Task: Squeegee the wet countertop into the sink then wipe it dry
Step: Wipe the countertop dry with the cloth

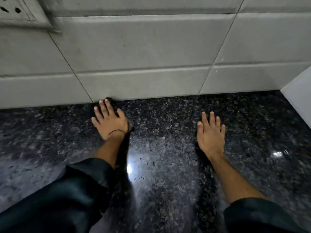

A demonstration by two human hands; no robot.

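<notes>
Pressing down at the foot of the tiled wall (134, 47), the left hand (110, 121) lies with fingers spread over a dark item, possibly a cloth, of which only the edges show. Whether that grip closes on it cannot be told. The right hand (211, 133) rests flat and empty on the counter (168, 165), further from the wall, fingers extended. Black speckled stone gleams wet nearer the person. A socket plate (15, 10) sits high on the wall.
</notes>
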